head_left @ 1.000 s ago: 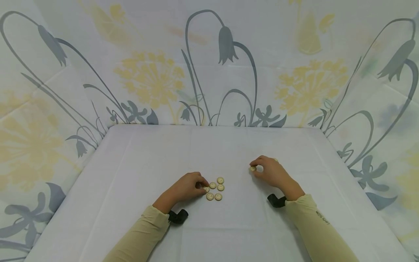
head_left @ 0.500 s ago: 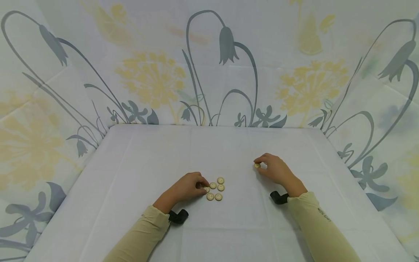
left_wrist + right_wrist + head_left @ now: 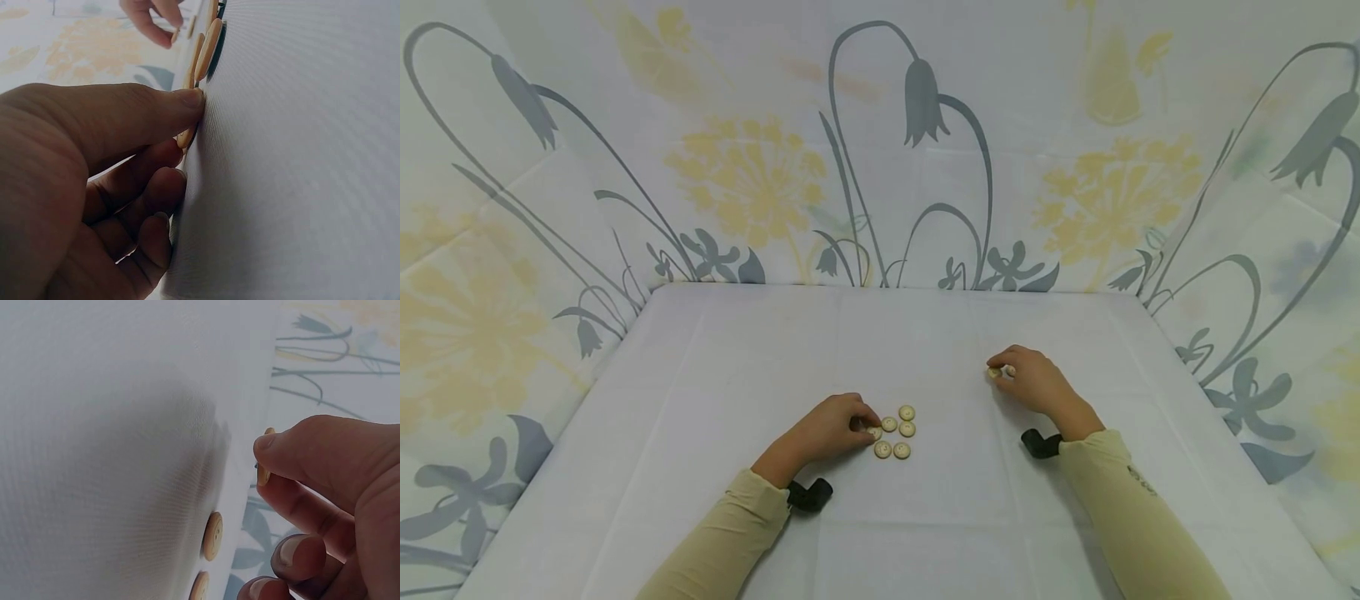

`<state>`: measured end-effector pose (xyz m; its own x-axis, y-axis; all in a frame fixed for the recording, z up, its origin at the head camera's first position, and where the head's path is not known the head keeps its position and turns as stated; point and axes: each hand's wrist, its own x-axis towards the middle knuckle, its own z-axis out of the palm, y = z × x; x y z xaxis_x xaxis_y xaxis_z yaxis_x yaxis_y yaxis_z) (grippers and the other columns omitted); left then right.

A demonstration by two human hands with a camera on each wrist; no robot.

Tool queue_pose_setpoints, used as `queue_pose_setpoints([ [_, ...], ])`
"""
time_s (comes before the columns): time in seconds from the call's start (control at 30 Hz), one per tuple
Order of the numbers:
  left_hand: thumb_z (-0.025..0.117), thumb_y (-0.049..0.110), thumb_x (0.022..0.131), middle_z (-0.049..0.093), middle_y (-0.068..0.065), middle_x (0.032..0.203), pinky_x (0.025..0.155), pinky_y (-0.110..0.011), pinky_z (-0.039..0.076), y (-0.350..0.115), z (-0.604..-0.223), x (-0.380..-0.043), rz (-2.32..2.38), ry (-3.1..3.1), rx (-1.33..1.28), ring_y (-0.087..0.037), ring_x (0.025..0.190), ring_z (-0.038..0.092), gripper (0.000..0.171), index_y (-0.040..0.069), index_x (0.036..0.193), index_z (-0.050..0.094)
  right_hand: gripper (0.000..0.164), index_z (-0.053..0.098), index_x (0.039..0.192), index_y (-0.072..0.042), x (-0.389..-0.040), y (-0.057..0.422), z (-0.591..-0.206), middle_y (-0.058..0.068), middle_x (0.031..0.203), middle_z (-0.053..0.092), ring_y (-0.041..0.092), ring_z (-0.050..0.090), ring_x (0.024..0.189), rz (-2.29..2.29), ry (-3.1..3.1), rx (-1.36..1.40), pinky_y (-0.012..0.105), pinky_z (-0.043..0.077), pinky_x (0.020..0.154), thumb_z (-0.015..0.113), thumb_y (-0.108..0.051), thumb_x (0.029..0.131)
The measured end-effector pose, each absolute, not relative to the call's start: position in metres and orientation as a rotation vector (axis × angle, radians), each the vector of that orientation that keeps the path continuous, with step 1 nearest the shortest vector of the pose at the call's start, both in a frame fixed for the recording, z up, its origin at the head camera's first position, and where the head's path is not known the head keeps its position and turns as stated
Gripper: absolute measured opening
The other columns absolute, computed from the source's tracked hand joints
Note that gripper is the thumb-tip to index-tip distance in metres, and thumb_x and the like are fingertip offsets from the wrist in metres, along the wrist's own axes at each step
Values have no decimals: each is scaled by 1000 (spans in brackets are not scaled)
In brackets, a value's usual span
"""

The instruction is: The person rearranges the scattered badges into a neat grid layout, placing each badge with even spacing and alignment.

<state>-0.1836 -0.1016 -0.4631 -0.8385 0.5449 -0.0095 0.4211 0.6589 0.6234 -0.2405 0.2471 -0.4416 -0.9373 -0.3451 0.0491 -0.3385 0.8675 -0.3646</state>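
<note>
On the white cloth, my left hand [image 3: 831, 429] grips a round pale wooden button [image 3: 184, 136] between thumb and fingers, at the left side of a small group. Several similar buttons [image 3: 902, 450] lie flat just right of that hand. Farther back on the right, my right hand [image 3: 1033, 382] pinches another button [image 3: 265, 470] between thumb and forefinger, and the right wrist view has it raised off the cloth. Below it in that view lie two more buttons, a nearer one [image 3: 213, 536] and one cut by the frame edge [image 3: 200, 586]. The right hand mostly hides them from the head view.
A white cloth [image 3: 760, 350] covers the table. Walls of floral fabric [image 3: 880, 167] rise at its back and both sides. Black wrist cameras, one on the left wrist [image 3: 810, 496] and one on the right [image 3: 1040, 443], hang beside the cuffs.
My right hand has shifted slightly back and to the right, carrying its button. The left hand and the buttons near it have stayed in place.
</note>
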Motion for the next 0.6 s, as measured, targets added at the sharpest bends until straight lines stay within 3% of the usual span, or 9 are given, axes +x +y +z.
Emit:
queue_pose_setpoints([
  [0.6,72,18,87,58,7,85,71,-25,44,-102,-462,-183,935,2659,764,-7,78,51,18,13,104,74,26,71,112,-7,-252,250,-447,15,116,66,38,60,110,-516,3008,-472,54,46,93,61,-20,92],
])
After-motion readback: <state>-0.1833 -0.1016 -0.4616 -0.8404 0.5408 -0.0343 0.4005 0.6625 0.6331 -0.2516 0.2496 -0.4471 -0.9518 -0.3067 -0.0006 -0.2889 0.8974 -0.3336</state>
